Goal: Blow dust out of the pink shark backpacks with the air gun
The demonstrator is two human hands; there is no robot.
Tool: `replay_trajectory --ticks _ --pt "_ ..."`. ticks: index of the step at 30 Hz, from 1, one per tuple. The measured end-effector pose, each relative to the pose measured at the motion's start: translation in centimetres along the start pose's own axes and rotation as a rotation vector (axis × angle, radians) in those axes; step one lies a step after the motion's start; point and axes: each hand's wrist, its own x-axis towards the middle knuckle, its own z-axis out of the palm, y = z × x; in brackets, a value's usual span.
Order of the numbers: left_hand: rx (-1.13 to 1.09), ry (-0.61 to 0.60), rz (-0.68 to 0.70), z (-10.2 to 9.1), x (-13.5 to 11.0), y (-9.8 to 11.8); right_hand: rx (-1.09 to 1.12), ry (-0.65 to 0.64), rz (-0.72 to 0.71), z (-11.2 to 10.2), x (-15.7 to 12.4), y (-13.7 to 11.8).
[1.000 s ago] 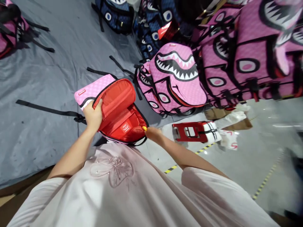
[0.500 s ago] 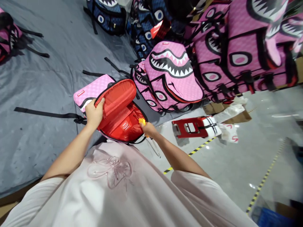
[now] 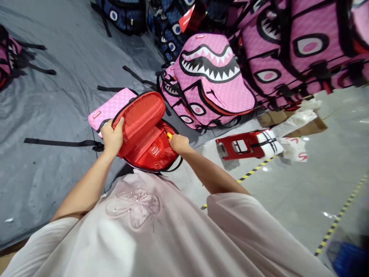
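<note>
A pink backpack point(image 3: 111, 107) lies unzipped on the grey sheet, its red lining point(image 3: 144, 132) and a printed label inside showing. My left hand point(image 3: 113, 135) grips the edge of the raised front flap, thumb on the red inner side. At the opening's right edge, my right hand point(image 3: 179, 144) is closed around a small yellow tool point(image 3: 169, 135). Only the tool's tip shows past the fingers, pointing into the bag; its exact kind is hidden. A black strap point(image 3: 60, 142) stretches left from the backpack.
Beside it stands a pink shark-mouth backpack point(image 3: 213, 73), with more pink bags point(image 3: 311, 46) piled at right and blue ones point(image 3: 123, 15) behind. A red folding trolley point(image 3: 239, 146) lies on the floor near yellow-black tape point(image 3: 256, 168). Another pink bag point(image 3: 10, 57) sits far left.
My right hand has shifted slightly up along the bag's edge, and less of the yellow tool shows. My left hand keeps its hold on the flap. The view has shifted a little.
</note>
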Motion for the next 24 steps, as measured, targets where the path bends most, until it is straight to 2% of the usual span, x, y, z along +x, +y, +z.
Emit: replay_trajectory --ticks 4,7,10,14,18,21,24 --pt "-0.014 0.052 -0.036 -0.1 -0.1 -0.8 -0.079 -0.216 0.046 0.7 -0.9 2.0" --pt "-0.026 0.039 -0.059 0.0 -0.2 -0.8 -0.097 -0.386 0.065 0.4 -2.0 3.1" --pt "-0.052 -0.010 -0.062 0.2 -0.1 -0.6 -0.149 -0.456 0.087 -0.8 -1.8 3.1" --pt "-0.067 -0.021 -0.040 0.4 0.1 -0.5 -0.065 -0.714 -0.045 -1.1 -1.2 2.8" --pt "-0.046 -0.025 -0.032 0.5 0.3 -0.6 -0.020 -0.685 -0.057 0.1 -1.5 2.7" --pt "-0.034 -0.034 -0.040 0.5 0.6 -0.6 0.042 -0.778 -0.078 0.2 -1.3 3.0" --pt "-0.029 -0.035 -0.030 0.5 0.9 -0.6 0.144 -0.654 -0.050 0.1 -0.6 4.0"
